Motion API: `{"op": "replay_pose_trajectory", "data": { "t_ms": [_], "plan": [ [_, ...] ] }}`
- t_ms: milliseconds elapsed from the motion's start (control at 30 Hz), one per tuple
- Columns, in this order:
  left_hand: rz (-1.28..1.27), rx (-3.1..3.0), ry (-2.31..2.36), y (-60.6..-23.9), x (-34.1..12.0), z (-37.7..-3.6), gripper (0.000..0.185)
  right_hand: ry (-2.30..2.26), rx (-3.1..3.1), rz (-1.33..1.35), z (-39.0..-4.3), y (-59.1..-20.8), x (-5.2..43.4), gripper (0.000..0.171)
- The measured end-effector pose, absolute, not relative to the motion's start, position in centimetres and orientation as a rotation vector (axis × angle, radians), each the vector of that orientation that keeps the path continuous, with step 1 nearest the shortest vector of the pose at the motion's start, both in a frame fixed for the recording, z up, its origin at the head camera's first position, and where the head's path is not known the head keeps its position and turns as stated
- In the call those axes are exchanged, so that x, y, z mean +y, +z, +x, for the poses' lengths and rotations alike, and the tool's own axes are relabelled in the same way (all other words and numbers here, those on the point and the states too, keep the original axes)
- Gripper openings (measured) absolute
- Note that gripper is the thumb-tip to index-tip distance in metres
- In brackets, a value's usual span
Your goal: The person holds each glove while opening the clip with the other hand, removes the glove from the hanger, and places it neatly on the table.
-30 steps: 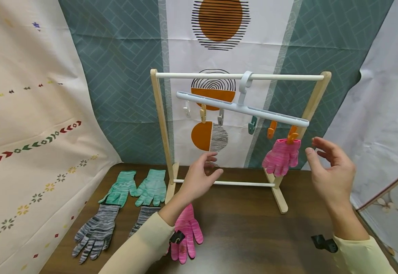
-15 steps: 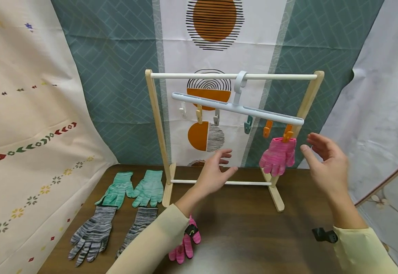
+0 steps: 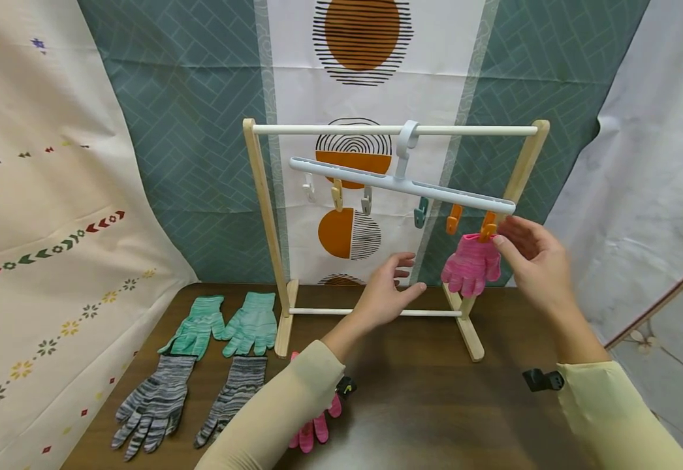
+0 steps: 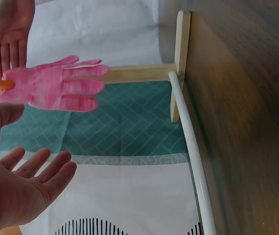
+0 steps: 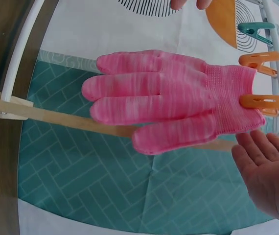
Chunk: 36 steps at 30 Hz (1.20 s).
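A pink knit glove (image 3: pixel 469 266) hangs fingers down from an orange clip (image 3: pixel 488 226) at the right end of a pale blue hanger (image 3: pixel 365 177). My right hand (image 3: pixel 535 264) is beside the glove's cuff, fingers extended. In the right wrist view its thumb tip is very close to the orange clip (image 5: pixel 263 102); whether they touch I cannot tell. My left hand (image 3: pixel 385 292) is in the air left of the glove, fingers relaxed and holding nothing. Under the left forearm a second pink glove (image 3: pixel 313 424) lies partly hidden on the table.
The hanger hooks over a wooden rack's white top bar (image 3: pixel 330 130). Several other clips, including a teal clip (image 3: pixel 420 213), hang from it. Green gloves (image 3: pixel 253 324) and grey striped gloves (image 3: pixel 156 405) lie on the table's left side.
My right hand has moved left, up to the glove's cuff and clip. The left hand has moved right, toward the hanging glove. The view has shifted slightly to the right.
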<state>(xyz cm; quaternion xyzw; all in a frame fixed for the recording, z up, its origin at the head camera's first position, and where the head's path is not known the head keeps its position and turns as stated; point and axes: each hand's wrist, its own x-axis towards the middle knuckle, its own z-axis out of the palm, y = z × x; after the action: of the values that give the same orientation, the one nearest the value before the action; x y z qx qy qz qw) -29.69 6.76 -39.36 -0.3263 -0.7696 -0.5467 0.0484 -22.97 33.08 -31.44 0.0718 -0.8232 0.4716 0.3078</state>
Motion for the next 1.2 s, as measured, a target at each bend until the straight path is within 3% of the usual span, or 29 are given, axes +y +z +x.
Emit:
{"op": "replay_pose_trajectory", "data": {
  "t_ms": [600,1200],
  "plan": [
    [-0.993,-2.338,-1.684,-38.4,6.9,-29.6,0.064,1.744,-1.986,0.351,-24.4,-31.4,31.1,0.03],
    [-1.03,-2.275,-1.784,-37.5,7.7,-29.0,0.054,1.814,-2.034,0.329,-23.5,-31.2,28.6,0.039]
  ]
}}
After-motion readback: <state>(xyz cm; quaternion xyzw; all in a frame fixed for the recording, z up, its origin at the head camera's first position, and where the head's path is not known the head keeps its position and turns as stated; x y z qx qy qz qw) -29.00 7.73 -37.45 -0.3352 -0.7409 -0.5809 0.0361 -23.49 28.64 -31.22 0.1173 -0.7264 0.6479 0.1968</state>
